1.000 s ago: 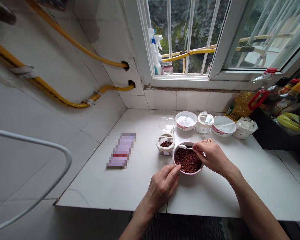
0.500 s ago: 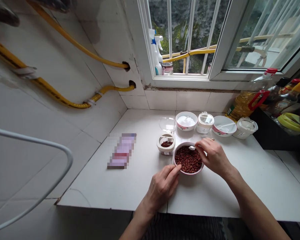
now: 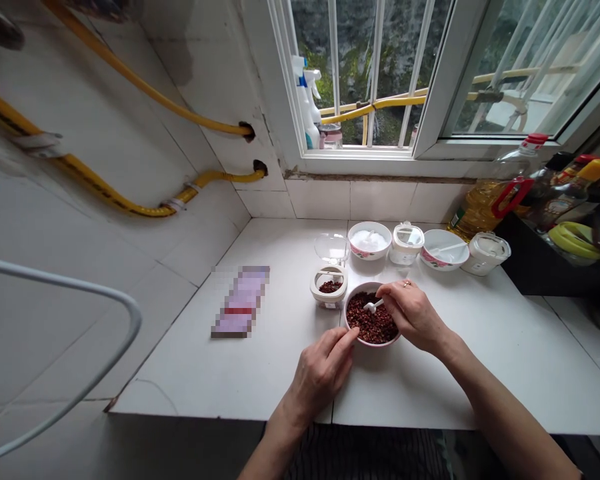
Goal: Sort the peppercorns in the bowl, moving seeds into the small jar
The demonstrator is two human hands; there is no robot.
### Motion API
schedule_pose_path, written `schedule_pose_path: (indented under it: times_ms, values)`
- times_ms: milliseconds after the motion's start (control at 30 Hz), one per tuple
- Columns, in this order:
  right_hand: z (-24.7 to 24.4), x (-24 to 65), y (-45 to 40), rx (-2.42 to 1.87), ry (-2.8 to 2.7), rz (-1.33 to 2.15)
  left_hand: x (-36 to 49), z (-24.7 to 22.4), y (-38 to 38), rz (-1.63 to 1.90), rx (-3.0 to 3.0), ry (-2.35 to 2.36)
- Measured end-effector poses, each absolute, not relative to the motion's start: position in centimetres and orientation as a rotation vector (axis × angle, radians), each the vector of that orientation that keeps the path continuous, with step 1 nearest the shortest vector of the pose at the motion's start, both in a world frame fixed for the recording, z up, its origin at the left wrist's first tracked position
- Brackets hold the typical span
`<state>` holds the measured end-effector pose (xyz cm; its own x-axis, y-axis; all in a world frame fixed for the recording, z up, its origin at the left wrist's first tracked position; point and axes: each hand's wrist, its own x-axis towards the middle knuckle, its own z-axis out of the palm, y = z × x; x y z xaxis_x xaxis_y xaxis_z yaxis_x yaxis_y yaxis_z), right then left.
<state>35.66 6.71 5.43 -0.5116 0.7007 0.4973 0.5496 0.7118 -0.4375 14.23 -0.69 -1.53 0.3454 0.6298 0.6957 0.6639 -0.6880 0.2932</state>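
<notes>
A bowl [image 3: 351, 327] full of dark red-brown peppercorns [image 3: 373, 325] stands on the white tiled counter. My left hand [image 3: 325, 367] grips the bowl's near-left rim between thumb and fingers. Over the right side of the bowl, my right hand [image 3: 413, 313] pinches the handle of a small white spoon [image 3: 372, 307], whose head is down at the peppercorns. Just left of the bowl sits a small seasoning jar [image 3: 329, 297], its clear lid [image 3: 331, 247] flipped up and some of the same peppercorns inside.
Behind stand a bowl of white grains [image 3: 369, 243], a lidded jar [image 3: 407, 245], a bowl with a white spoon [image 3: 443, 257] and another lidded jar [image 3: 487, 255]. An oil bottle [image 3: 490, 193] and a dark bottle rack [image 3: 535, 267] are at right. A blurred purple packet [image 3: 241, 301] lies left.
My right hand has moved the spoon left and toward me, from the bowl's far rim to over the middle of the peppercorns. My left hand stays on the rim.
</notes>
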Motion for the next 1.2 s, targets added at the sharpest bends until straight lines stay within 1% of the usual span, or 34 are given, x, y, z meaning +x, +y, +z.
schedule_pose_path:
  times_ms: [400, 633, 900, 967, 1100, 1200]
  values:
    - [4.6, 35.0, 6.4, -1.059, -2.081, 0.396, 14.1, -1.6, -1.1, -1.278, -2.497, -1.230]
    - [4.8, 35.4, 6.7, -1.133, -1.911, 0.575, 13.9, -1.7, -1.2, -1.332, -2.478, -1.194]
    - [4.4, 35.7, 7.1, -1.135, -1.925, 0.496, 14.0, -1.7, -1.1, -1.300, -2.496, -1.172]
    - [4.5, 35.7, 7.1, -1.135, -1.887, 0.581, 14.0, -1.7, -1.1, -1.306, -2.494, -1.169]
    - [4.7, 35.5, 7.2, -1.135, -1.721, 0.910, 14.0, -1.9, -1.2, -1.301, -2.486, -1.180]
    - [4.8, 35.5, 7.4, -1.138, -1.572, 1.094, 14.0, -2.0, -1.1, -1.295, -2.473, -1.184]
